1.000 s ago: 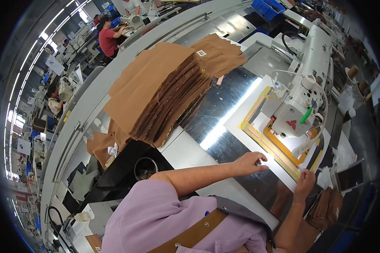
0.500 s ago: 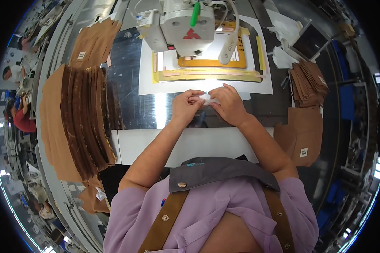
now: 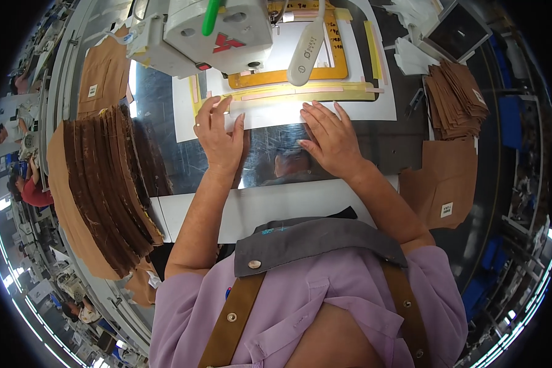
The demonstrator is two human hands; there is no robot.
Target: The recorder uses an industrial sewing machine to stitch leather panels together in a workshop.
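Note:
My left hand (image 3: 219, 136) is open, its fingers apart, with the fingertips over the near left part of a white sheet (image 3: 270, 113). My right hand (image 3: 334, 138) is open too, its fingers spread and their tips over the sheet's near edge. Neither hand shows anything held. On the sheet lies a flat template with a yellow taped border (image 3: 300, 93), just beyond my fingertips. Above it, partly hiding it, are an orange-yellow clamp frame (image 3: 288, 78) and a grey-white sewing machine head (image 3: 218, 37) with a slim white lamp (image 3: 303, 58).
A thick row of folded brown cloth pieces (image 3: 101, 190) stands at the left, more brown cloth (image 3: 101, 80) behind it. On the right are a pile of brown pieces (image 3: 454, 95), a flat brown piece (image 3: 441, 184), a small dark tool (image 3: 414, 101) and a screen (image 3: 457, 30).
My hands have parted and reached forward to the sheet, the left one moving left. The small white piece between my fingertips no longer shows. The whole view has shifted.

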